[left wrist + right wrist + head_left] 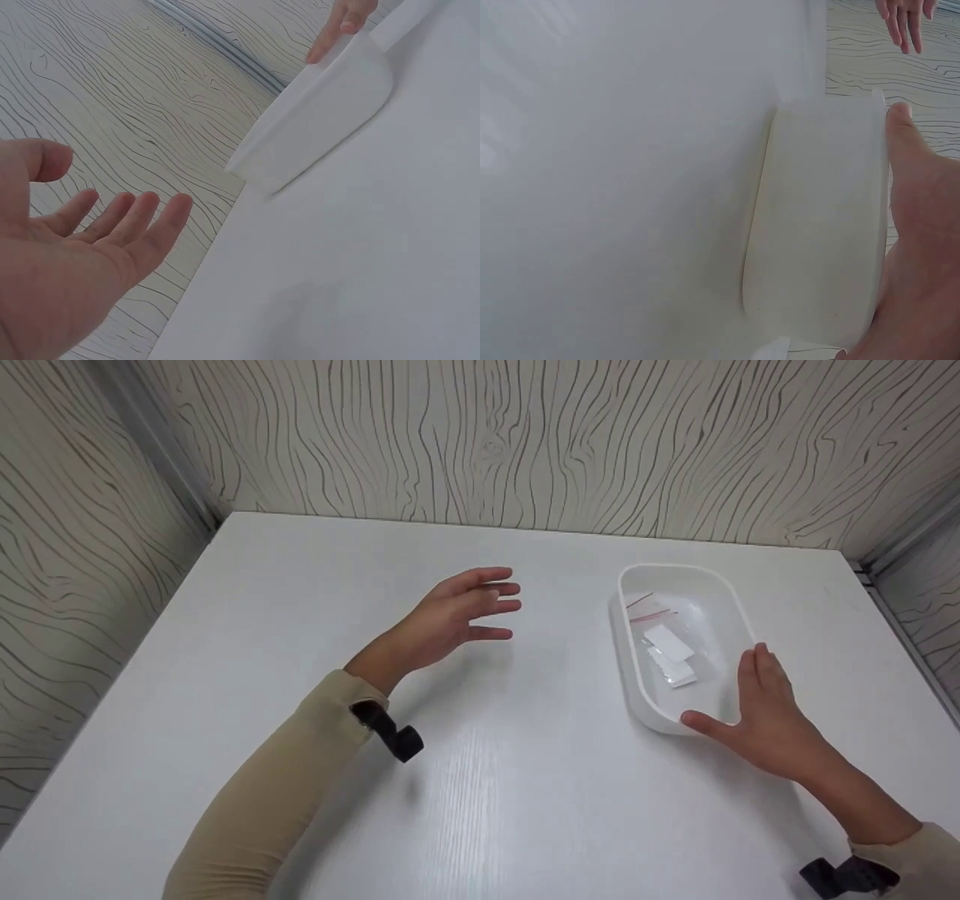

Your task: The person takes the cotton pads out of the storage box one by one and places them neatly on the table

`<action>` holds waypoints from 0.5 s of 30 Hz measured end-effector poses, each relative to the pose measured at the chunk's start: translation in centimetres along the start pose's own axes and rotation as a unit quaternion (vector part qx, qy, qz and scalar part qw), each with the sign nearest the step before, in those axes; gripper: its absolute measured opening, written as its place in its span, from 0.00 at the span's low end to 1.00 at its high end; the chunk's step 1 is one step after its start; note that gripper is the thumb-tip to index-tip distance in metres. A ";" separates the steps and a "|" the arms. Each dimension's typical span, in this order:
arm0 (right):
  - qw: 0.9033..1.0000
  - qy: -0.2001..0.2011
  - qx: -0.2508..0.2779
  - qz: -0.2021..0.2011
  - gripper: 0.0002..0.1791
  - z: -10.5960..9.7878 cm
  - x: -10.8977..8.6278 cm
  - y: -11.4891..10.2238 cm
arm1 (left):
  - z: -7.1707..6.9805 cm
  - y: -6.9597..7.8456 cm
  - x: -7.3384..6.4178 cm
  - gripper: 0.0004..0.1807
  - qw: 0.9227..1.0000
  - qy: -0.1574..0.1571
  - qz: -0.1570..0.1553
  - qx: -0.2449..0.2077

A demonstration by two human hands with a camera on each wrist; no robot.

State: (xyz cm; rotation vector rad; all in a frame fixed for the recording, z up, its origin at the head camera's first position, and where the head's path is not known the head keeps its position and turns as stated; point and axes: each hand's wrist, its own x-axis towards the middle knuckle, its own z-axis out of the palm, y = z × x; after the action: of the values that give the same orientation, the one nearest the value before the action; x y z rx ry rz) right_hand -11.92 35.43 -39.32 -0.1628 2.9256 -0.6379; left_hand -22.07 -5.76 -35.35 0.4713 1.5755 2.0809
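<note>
A white rectangular plastic tub (637,690) with rounded corners stands on the right half of the table. Inside lie clear zip-seal bags with red strips (654,616) and white rectangular pieces (668,643). My right hand (772,720) rests on the tub's near right corner, thumb on the near rim and straight fingers along the right side. In the right wrist view the tub's outer wall (817,217) fills the middle, with the thumb along its rim. My left hand (442,619) hovers over the table left of the tub, fingers spread, holding nothing.
The white table (480,780) meets a wood-grain patterned panel (495,442) at the back. Similar panels stand at both sides, with grey metal strips (169,457) in the corners. Each wrist carries a small black camera mount (390,731).
</note>
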 end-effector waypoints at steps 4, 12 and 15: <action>1.000 -0.003 -0.003 0.003 0.72 0.4 0.0 -0.9 | 0.9 0.0 0.7 0.26 1.000 -0.007 0.002 -0.010; 1.000 -0.004 -0.011 0.010 0.73 1.0 0.1 -2.0 | 2.8 0.2 2.3 0.26 1.000 -0.022 -0.004 -0.004; 1.000 -0.002 -0.009 0.006 0.73 1.0 0.0 -2.1 | 3.5 0.5 3.0 0.25 1.000 -0.025 -0.009 0.001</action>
State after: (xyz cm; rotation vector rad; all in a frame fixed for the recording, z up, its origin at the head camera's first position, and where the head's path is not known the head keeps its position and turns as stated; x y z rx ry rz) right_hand -11.56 33.09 -39.38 -0.1475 2.9273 -0.6077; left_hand -22.72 -1.39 -33.92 0.5043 1.5492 2.0390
